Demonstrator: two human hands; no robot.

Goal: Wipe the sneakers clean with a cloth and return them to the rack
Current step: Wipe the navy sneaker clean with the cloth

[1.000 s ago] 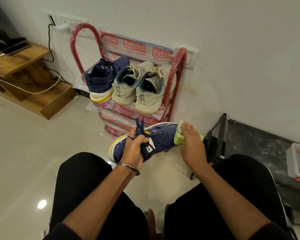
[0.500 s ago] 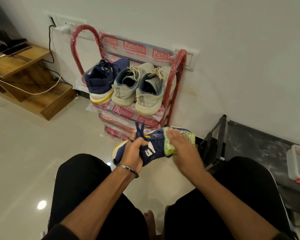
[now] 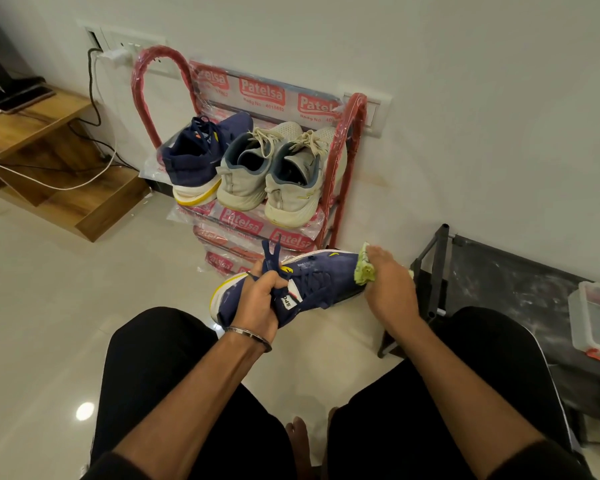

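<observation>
The navy sneaker (image 3: 312, 284) is held in the air above the person's knees, just in front of the rack's lower tiers, lying on its side with heel to the left and toe to the right. The left hand (image 3: 262, 299) grips it at the collar, fingers curled round the tongue and bunched laces; holding it there probably keeps the shoe steady and the laces clear of the part being wiped. The right hand (image 3: 388, 289) covers the toe with the green cloth (image 3: 363, 270) bunched under it, fingers bent over the cloth and pressing it onto the shoe. Wiping looks to be in progress at the toe end; how clean the rest of the upper is cannot be told from here.

Beyond, the red rack (image 3: 345, 157) stands against the wall, still wrapped in printed plastic. On its top tier sit the other navy shoe (image 3: 201, 157) at the left and a pale pair (image 3: 274, 171) beside it, heels outward, touching side by side. They fill the tier's width, so where the held shoe will fit beside its mate is unclear. A dark stand (image 3: 437, 271) is just to the right.
</observation>
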